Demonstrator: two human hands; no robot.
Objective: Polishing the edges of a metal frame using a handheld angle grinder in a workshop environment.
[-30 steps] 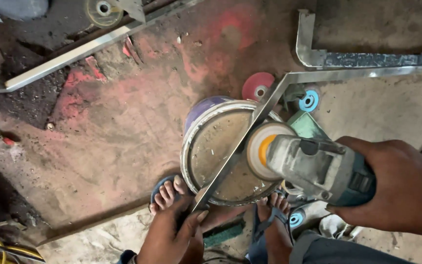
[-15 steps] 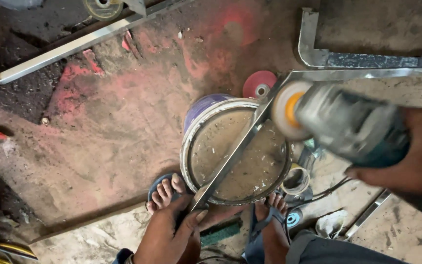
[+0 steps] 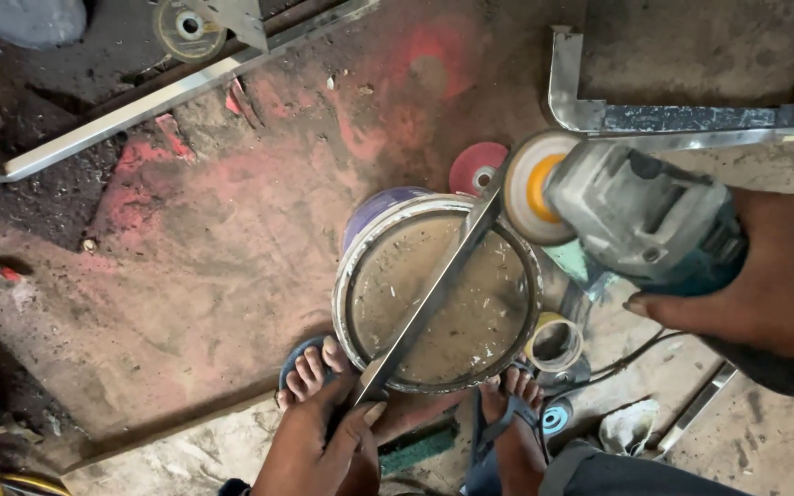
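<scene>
Head view: stained concrete floor [image 3: 186, 276], red paint marks, scattered metal offcuts. A bucket [image 3: 438, 289] stands near centre, mouth up, a bare foot at either side of its near rim. A metal angle frame [image 3: 434, 294] lies diagonally across the bucket rim, its far corner to the right. Left hand [image 3: 319, 445] is clamped on the near end of the frame. Right hand [image 3: 765, 276] is wrapped around an angle grinder [image 3: 636, 216]; the grinder's disc [image 3: 535, 188] sits at the frame's far corner. A red disc [image 3: 477, 168] lies just beyond the bucket.
</scene>
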